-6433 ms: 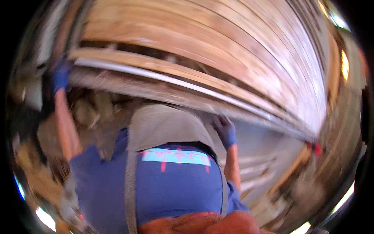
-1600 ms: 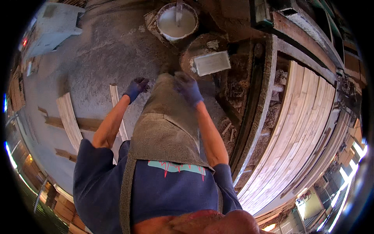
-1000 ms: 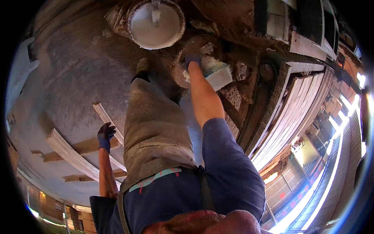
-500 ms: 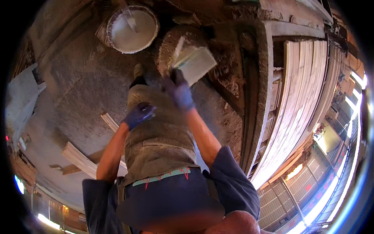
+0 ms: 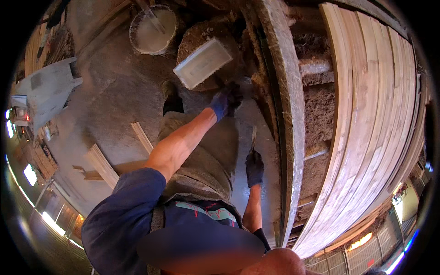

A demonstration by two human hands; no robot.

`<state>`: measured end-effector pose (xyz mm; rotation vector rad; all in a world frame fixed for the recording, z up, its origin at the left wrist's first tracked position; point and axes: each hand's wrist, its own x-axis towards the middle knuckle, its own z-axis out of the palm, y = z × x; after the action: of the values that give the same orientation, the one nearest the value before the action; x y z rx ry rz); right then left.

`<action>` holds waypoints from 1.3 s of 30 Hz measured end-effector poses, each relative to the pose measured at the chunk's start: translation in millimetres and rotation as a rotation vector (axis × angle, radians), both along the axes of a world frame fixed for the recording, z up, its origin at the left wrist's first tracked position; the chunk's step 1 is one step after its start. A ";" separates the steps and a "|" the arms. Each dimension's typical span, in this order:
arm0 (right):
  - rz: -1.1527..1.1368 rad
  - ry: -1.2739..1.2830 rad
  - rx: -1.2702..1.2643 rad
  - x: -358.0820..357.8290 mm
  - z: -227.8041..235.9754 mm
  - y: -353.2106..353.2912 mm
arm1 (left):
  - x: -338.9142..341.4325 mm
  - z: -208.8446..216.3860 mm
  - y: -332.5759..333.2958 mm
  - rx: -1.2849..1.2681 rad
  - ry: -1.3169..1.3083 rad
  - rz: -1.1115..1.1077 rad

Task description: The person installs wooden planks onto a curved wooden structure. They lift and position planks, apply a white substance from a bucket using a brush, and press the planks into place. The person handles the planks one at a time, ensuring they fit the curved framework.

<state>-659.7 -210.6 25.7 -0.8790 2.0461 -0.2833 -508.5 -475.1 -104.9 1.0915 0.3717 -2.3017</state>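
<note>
Since prev. frame, drew R hand (image 5: 254, 168) away from white tray (image 5: 182, 79) & swung L hand (image 5: 227, 101) across body. From L: see bucket (image 5: 147, 52) w/ pale contents, then tray atop round brown base (image 5: 192, 41). Nr tray, find gloved L hand, can't tell grip. Further R, in gloved R hand, note slim tool (image 5: 254, 135) held, tip pointing fwd; then beam (image 5: 291, 91), wooden boards (image 5: 369, 91). Prob. mid-carry; for any move twd boards, needs lifting tool clear of beam.

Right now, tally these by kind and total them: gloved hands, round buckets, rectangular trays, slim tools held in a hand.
Gloved hands: 2 (left hand, right hand)
Round bucket: 1
Rectangular tray: 1
Slim tool, in the right hand: 1
Total: 5
</note>
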 end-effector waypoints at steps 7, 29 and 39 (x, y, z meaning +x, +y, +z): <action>-0.020 -0.060 -0.093 12.0 -4.1 -99.8 | -12.1 84.7 -28.6 0.034 -0.365 0.128; 0.825 0.579 0.251 124.4 -2.8 -416.1 | 329.7 208.0 -66.2 -0.625 -0.565 -0.284; 1.128 0.678 0.225 145.5 -39.1 -434.4 | 364.0 185.8 -49.4 -0.445 -0.596 -0.401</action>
<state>-514.2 -645.1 -13.4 -1.9715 1.7217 0.9452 -144.4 -524.5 80.9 1.6244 -0.6072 -2.0777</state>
